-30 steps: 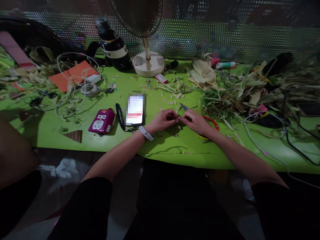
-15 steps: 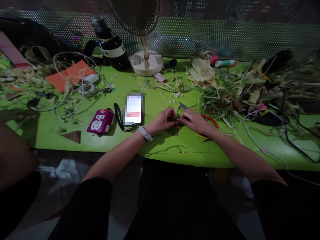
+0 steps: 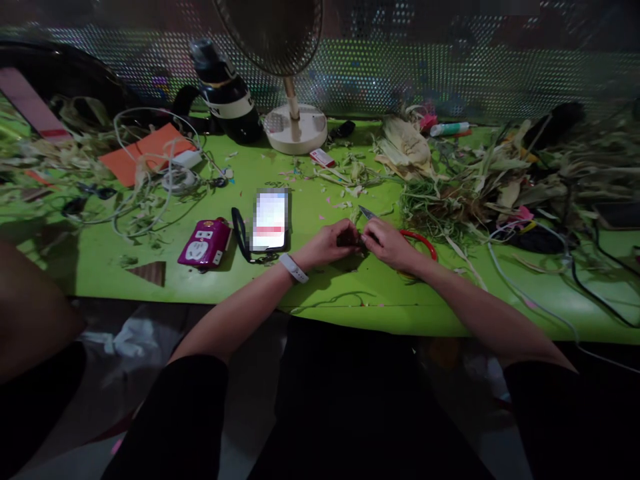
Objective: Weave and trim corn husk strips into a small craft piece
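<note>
head view, bottle (image 3: 227, 100) lettering unreadable, hands (image 3: 361, 241) joined

Small dark piece (image 3: 351, 241) pinched between left hand (image 3: 327, 245) and right hand (image 3: 390, 245): too small and dim to identify. Phone (image 3: 271, 219) screen at 9 o'clock blurred. Fan (image 3: 295, 120) head cropped at 12 o'clock edge.

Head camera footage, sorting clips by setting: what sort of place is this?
Probably a handcraft workbench: a green table strewn with dried husks and clippings, scissors beside the hands, a desk fan behind.
</note>
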A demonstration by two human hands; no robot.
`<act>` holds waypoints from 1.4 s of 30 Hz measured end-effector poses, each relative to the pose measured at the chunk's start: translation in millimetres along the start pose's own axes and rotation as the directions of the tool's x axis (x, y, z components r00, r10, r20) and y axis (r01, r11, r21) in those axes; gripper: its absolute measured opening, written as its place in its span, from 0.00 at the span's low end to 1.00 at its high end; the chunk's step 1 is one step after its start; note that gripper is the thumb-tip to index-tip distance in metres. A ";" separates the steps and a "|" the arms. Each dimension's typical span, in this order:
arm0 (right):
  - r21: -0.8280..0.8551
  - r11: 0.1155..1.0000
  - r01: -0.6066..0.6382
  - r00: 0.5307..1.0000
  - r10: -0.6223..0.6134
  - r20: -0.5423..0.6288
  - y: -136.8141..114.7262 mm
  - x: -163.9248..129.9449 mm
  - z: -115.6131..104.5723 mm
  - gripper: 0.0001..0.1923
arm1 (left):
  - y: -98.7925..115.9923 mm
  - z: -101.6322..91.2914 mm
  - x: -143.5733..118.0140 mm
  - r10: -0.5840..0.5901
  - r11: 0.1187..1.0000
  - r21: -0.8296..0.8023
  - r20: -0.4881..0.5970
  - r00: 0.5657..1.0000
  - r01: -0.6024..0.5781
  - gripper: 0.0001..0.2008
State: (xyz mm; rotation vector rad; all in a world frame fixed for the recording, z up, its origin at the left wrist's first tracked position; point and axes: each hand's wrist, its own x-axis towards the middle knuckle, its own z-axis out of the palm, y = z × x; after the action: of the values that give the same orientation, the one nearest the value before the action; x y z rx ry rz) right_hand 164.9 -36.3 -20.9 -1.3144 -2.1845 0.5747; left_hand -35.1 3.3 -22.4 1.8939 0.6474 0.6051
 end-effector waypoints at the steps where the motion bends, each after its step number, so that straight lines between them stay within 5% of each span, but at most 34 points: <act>1: 0.011 1.000 -0.003 1.000 0.003 -0.005 0.1 -0.2 0.6 0.07 | 0.0 0.5 0.2 0.000 1.000 0.003 0.003 1.000 0.000 0.12; 11: 0.075 0.997 -0.034 0.999 0.036 -0.030 -0.3 -0.3 2.7 0.08 | -0.5 0.5 -0.7 0.031 0.999 -0.033 0.053 0.998 -0.029 0.10; 16: 0.053 0.999 -0.005 0.998 0.008 -0.055 0.3 -0.3 4.7 0.09 | -6.4 1.4 3.5 -0.051 0.998 -0.025 -0.078 0.996 0.049 0.15; 26: 0.003 0.997 0.079 0.993 -0.078 -0.084 0.8 -1.0 7.4 0.09 | 0.8 -2.0 3.8 -0.103 0.988 -0.115 0.029 0.994 0.106 0.07; 32: 0.028 0.998 0.062 0.992 -0.059 -0.111 -0.4 -1.0 6.0 0.11 | -1.5 -5.5 6.5 0.002 1.000 -0.021 -0.042 0.999 -0.003 0.07; 37: 0.061 0.998 0.031 0.989 -0.022 -0.145 -1.5 0.0 6.3 0.13 | 0.8 -4.7 7.8 0.004 1.000 0.027 -0.002 1.000 -0.004 0.10; 42: 0.116 0.993 0.007 0.979 0.017 -0.203 1.8 4.4 3.2 0.19 | -2.0 -7.2 9.4 0.089 0.996 0.036 -0.133 0.987 -0.085 0.12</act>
State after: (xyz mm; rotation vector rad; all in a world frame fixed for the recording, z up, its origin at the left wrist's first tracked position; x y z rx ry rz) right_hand 162.4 -31.8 -23.5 -1.2589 -1.9526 0.5353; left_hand -33.3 15.0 -20.4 1.9292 0.6661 0.7885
